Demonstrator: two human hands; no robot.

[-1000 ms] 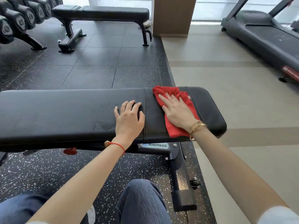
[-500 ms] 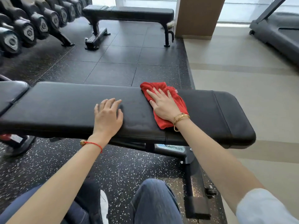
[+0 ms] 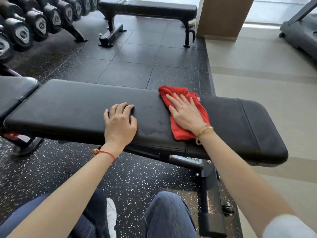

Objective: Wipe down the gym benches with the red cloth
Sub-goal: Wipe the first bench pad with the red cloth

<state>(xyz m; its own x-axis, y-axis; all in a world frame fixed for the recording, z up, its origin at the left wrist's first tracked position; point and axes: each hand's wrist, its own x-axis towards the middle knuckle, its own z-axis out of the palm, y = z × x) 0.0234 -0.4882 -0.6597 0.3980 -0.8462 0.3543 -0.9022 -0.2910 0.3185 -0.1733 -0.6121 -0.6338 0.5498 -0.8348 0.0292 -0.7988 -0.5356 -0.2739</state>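
Bench (image 3: pixel 68 107), black pad, mid-frame; second bench (image 3: pixel 147 7) at top. Cloth (image 3: pixel 180 93), red, right of centre on pad, under right hand (image 3: pixel 184 114), fingers flat and spread. Left hand (image 3: pixel 120 124) beside it, fingers loosely curled on bare pad.

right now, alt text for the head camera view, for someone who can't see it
A person's right hand presses a red cloth flat on a black padded gym bench, while the left hand rests bare on the pad beside it. Beyond, on dark rubber flooring, stand a second bench and a dumbbell rack.
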